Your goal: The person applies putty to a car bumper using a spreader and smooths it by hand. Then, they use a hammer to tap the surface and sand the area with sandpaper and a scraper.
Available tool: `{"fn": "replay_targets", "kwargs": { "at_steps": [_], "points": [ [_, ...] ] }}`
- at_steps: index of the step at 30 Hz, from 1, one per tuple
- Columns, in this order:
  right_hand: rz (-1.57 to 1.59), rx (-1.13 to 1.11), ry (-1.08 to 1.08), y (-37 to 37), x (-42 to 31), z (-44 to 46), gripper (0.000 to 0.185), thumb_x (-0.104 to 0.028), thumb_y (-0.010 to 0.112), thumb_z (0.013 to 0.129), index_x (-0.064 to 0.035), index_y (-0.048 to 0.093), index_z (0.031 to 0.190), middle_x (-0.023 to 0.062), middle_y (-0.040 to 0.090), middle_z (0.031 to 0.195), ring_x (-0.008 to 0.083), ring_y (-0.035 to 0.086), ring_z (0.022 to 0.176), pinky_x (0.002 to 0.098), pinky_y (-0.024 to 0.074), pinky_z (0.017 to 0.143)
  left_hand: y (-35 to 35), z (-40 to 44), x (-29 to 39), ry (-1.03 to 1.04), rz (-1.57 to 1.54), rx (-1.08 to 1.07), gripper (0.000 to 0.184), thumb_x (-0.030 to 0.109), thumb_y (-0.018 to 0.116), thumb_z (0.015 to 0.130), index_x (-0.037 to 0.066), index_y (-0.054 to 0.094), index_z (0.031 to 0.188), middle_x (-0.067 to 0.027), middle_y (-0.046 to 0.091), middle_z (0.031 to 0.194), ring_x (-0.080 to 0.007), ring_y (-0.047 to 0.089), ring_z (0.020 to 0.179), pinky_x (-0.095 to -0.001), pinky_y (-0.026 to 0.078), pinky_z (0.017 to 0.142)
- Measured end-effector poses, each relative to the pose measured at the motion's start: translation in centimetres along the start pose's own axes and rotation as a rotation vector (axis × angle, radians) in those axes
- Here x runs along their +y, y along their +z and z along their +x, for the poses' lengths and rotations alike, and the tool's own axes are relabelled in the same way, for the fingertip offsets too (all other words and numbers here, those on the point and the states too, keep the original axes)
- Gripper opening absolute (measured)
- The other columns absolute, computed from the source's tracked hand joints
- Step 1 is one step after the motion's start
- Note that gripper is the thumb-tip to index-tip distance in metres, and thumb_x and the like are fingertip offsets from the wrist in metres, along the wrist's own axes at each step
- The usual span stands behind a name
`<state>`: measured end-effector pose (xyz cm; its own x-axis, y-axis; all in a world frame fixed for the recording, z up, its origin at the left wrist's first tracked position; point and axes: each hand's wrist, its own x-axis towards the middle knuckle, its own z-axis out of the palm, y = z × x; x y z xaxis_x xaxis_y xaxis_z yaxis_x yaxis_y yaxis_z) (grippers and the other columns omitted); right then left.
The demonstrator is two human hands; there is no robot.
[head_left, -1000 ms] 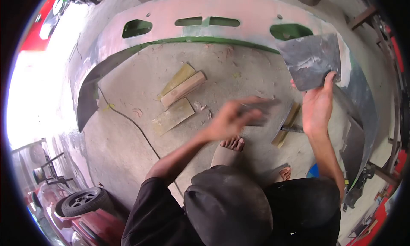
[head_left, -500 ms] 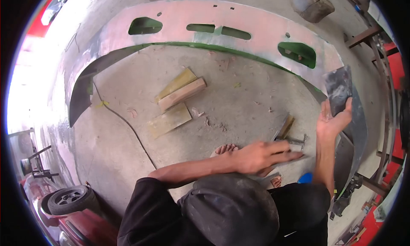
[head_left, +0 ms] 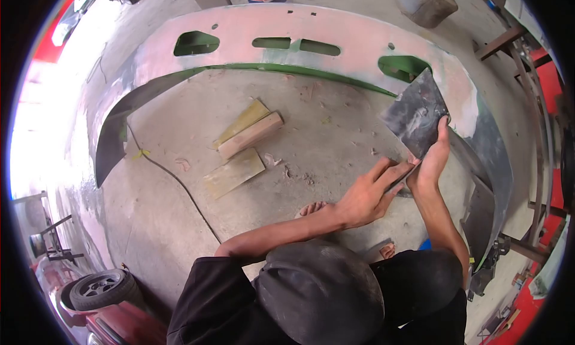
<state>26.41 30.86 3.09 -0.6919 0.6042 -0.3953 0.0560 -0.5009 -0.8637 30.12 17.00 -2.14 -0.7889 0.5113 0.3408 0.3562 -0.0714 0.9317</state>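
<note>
My right hand [head_left: 432,156] grips a dark, smeared flat plate [head_left: 416,114], thumb at its right edge, tilted before the pink-coated bumper [head_left: 353,37]. Closed around a thin flat scraper [head_left: 402,181], my left hand [head_left: 366,195] meets the plate's lower corner, beside my right wrist. A small pink dab shows where they meet. Fingers hide most of the scraper. The bumper curves across the floor, with green showing through its openings and along its lower edge. The plate overlaps its right opening in view.
Two yellowish flat pieces [head_left: 235,172] and a pinkish block [head_left: 250,135] lie on the concrete floor among scraps. A dark cable [head_left: 173,168] runs along the left. A wheel [head_left: 102,289] stands at lower left, a metal rack [head_left: 509,43] at right.
My right hand has brought the plate left and tilted it. My left hand has risen from near the floor tool to the plate's lower corner. The view has shifted slightly.
</note>
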Motion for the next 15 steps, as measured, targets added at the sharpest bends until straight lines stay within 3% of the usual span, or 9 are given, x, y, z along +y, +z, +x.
{"fn": "replay_targets", "kwargs": {
  "at_steps": [1,2,5,10,13,15],
  "points": [
    [0.014,0.076,-0.034,0.2,-0.3,-0.1,0.041,-0.047,0.043,0.103,-0.0093,0.058,0.111,-0.0012,0.06,0.088,0.008,0.055,0.065,0.0245,0.036,0.046,0.3,-0.1,0.1,-0.007,-0.001,-0.021,0.052,-0.002,0.061,0.089,0.009,0.053,0.139,-0.0151,0.053,0.109,-0.0321,0.06,0.094,-0.0373,0.052,0.079],
    [0.056,0.115,-0.024,-0.4,-0.4,0.3,0.041,-0.046,0.045,0.102,-0.0082,0.058,0.114,0.0018,0.063,0.096,0.012,0.061,0.079,0.0271,0.0463,0.059,-0.1,-0.2,-0.1,-0.01,0.058,-0.107,0.054,-0.002,0.06,0.089,0.01,0.05,0.141,-0.0144,0.054,0.107,-0.0322,0.06,0.09,-0.0364,0.053,0.076],
    [0.158,0.035,-0.054,-1.6,-0.5,0.7,0.041,-0.041,0.049,0.101,-0.0075,0.057,0.124,0.0036,0.064,0.113,0.0176,0.063,0.102,0.0331,0.0513,0.087,-0.5,0.0,0.1,0.047,0.039,-0.116,0.05,-0.003,0.059,0.09,0.009,0.054,0.138,-0.0149,0.056,0.104,-0.0324,0.061,0.086,-0.0356,0.053,0.072],
    [0.112,0.324,-0.178,-0.7,-2.5,1.5,0.038,-0.037,0.051,0.101,-0.0079,0.06,0.124,0.0037,0.062,0.125,0.0179,0.058,0.112,0.0331,0.0412,0.102,-1.6,-1.1,-0.1,0.133,-0.036,-0.009,0.041,-0.002,0.059,0.09,0.005,0.059,0.131,-0.0168,0.059,0.098,-0.0348,0.062,0.081,-0.0379,0.052,0.069],
    [0.134,0.117,-0.148,-1.4,-2.0,1.6,0.039,-0.039,0.049,0.102,-0.0084,0.06,0.125,0.0035,0.062,0.127,0.0176,0.058,0.113,0.034,0.0398,0.102,-2.7,-1.6,-0.2,0.024,0.035,0.042,0.039,-0.001,0.06,0.09,0.003,0.058,0.129,-0.0184,0.06,0.099,-0.0367,0.062,0.083,-0.039,0.052,0.07],
    [0.101,0.067,-0.064,-1.1,-0.3,1.5,0.04,-0.041,0.046,0.104,-0.0088,0.058,0.124,0.0027,0.063,0.121,0.0169,0.059,0.107,0.0347,0.0444,0.089,-2.8,-1.2,-0.4,-0.052,0.075,0.084,0.038,-0.001,0.06,0.091,0.003,0.059,0.129,-0.0178,0.062,0.1,-0.0365,0.064,0.085,-0.0381,0.052,0.072]
  ]
}}
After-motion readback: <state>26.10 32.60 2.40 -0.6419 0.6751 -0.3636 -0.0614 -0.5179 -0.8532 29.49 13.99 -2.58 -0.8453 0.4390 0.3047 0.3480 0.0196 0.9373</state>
